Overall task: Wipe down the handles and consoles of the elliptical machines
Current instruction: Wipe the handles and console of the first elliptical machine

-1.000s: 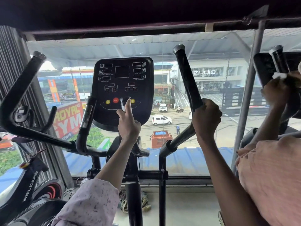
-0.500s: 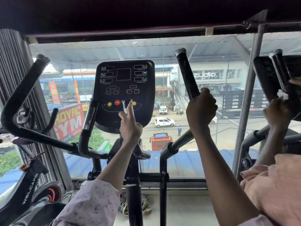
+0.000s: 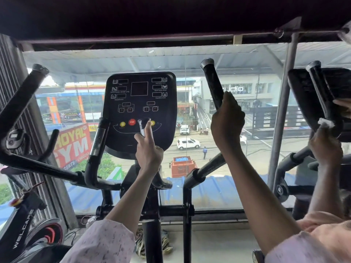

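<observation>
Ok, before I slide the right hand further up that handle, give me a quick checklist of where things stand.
1. Hold of the right hand on the right handle: ok, fingers wrapped round it about halfway up.
2. Cloth under the right hand: cannot tell, none shows.
3. Handle free above the hand up to its cap: ok.
4. Steadying by the left hand: ok, it holds the small grip in front of the console, forefinger straight.
5. Console wiped: cannot tell.
6. Neighbour out of the way: ok, the other person's hand holds a white cloth at the next machine, apart from yours.
</observation>
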